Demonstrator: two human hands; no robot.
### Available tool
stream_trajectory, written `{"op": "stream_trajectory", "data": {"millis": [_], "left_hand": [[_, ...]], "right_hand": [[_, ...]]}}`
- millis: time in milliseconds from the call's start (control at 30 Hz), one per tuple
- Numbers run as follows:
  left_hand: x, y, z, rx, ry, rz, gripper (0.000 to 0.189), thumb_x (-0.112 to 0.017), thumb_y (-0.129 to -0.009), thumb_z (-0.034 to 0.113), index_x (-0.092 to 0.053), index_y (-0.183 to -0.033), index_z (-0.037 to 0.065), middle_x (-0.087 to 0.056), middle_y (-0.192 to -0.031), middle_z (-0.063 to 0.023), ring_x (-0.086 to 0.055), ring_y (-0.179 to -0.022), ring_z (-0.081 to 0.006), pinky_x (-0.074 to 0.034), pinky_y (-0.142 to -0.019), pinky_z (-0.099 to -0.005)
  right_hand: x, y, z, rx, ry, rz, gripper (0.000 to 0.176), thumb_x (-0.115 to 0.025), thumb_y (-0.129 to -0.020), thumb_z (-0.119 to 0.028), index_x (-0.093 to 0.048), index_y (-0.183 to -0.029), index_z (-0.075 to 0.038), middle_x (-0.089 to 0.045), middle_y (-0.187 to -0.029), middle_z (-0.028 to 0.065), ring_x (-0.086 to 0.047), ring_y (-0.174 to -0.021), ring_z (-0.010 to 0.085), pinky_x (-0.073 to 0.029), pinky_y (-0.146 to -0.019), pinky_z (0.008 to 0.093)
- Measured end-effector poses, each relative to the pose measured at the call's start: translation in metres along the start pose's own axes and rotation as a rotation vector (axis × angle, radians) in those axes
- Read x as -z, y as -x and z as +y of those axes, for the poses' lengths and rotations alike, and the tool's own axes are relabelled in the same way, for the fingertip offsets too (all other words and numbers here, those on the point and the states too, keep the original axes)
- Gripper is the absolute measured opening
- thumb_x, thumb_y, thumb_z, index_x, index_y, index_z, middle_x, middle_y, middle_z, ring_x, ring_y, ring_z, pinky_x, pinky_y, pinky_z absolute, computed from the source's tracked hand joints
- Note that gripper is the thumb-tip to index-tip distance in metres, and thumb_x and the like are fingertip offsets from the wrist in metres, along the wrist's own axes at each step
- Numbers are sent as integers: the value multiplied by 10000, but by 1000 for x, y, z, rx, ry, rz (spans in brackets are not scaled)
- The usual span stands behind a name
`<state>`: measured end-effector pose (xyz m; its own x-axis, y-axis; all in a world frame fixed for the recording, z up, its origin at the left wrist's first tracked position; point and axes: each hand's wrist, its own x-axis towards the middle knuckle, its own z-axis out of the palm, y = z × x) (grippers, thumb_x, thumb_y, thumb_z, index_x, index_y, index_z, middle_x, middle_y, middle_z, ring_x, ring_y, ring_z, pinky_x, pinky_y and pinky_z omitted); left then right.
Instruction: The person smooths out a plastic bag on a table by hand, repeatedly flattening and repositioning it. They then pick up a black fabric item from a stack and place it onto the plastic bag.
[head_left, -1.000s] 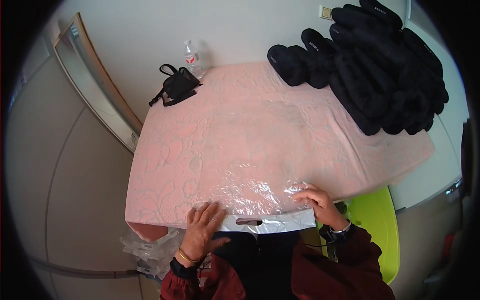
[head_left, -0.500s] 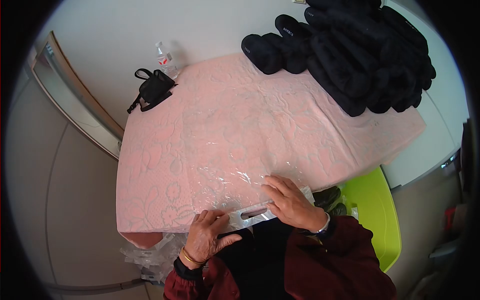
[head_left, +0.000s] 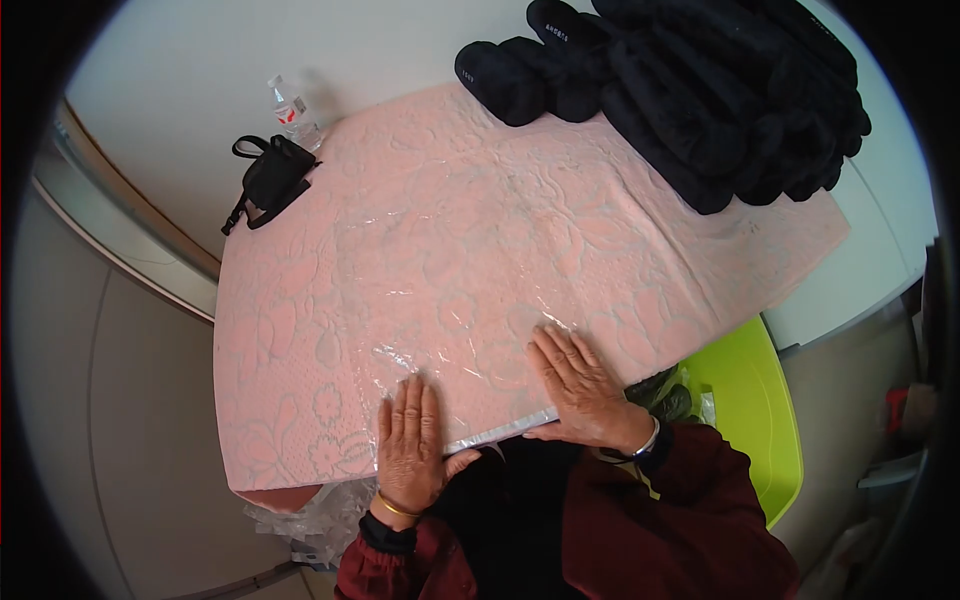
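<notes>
A clear plastic bag lies spread over the pink patterned tablecloth, with a pale strip along its near edge, at the table's front. On the left part of that edge my left hand rests flat, fingers stretched out. My right hand is laid on the bag's right part, its fingers pointing forward and slightly apart. Neither hand grips anything. The handle cut-out is not visible.
Dark plush items are piled at the back right. A black pouch and a plastic bottle stand at the back left. Below the table are a green bin at right and crumpled plastic at left.
Both hands have flattened and straightened their fingers on the bag. The bag's near edge with the handle cut-out has dropped or folded at the table edge. The view has shifted slightly.
</notes>
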<state>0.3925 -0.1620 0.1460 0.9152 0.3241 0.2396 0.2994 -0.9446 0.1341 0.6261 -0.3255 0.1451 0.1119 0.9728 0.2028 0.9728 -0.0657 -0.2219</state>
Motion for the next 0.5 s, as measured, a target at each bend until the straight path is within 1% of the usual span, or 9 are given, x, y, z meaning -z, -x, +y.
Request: {"op": "stream_trajectory", "data": {"millis": [67, 100, 200, 300, 400, 433, 500], "left_hand": [[6, 6, -12, 74, -45, 0, 1110, -532, -816, 765, -345, -1460, -120, -360, -1536, -293, -346, -1438, -435, -236, -1181, -549], [8, 8, -16, 78, -45, -4, 1110, -532, -816, 765, -345, -1460, -120, -360, -1536, -293, -346, -1438, -435, -236, -1181, -549], [15, 9, -25, 110, -79, -10, 1187, -518, -766, 824, -350, -1449, -132, -360, -1529, -309, -342, -1440, -437, -232, -1183, -551], [14, 15, -30, 115, -78, 4, 1194, -531, -755, 826, -355, -1444, -133, -365, -1526, -307, -343, -1437, -441, -224, -1186, -553], [16, 30, -24, 138, -89, 16, 1186, -545, -752, 819, -361, -1443, -128, -369, -1524, -305, -344, -1436, -439, -219, -1187, -559], [15, 40, -19, 157, -92, 14, 1174, -553, -756, 811, -365, -1444, -122, -371, -1523, -302, -344, -1437, -436, -217, -1186, -565], [10, 61, -11, 182, -93, 7, 1163, -560, -759, 803, -368, -1444, -117, -373, -1522, -300, -344, -1437, -433, -215, -1185, -571]], "right_hand": [[7, 2, 11, -21, -10, -21, 1157, -742, -743, -630, -256, -1520, 76, -230, -1612, 232, -196, -1517, 360, -131, -1237, 505], [9, 2, 15, -33, -17, -34, 1177, -749, -732, -636, -246, -1522, 76, -230, -1611, 234, -191, -1517, 364, -131, -1239, 497], [13, 0, 21, -40, -10, -53, 1205, -756, -718, -645, -231, -1523, 81, -228, -1609, 240, -184, -1517, 375, -129, -1241, 492], [12, 5, 20, -44, 6, -60, 1222, -757, -711, -651, -223, -1521, 91, -221, -1609, 249, -180, -1515, 388, -127, -1241, 496], [7, 15, 20, -25, 60, -34, 1175, -736, -745, -642, -249, -1504, 111, -231, -1597, 268, -187, -1509, 403, -130, -1237, 503], [8, 20, 17, -20, 62, -29, 1175, -736, -745, -642, -249, -1504, 111, -231, -1597, 268, -187, -1509, 403, -130, -1237, 503], [10, 37, 5, 9, 61, -38, 1120, -726, -773, -622, -284, -1483, 124, -257, -1582, 279, -210, -1501, 403, -142, -1229, 519]]}}
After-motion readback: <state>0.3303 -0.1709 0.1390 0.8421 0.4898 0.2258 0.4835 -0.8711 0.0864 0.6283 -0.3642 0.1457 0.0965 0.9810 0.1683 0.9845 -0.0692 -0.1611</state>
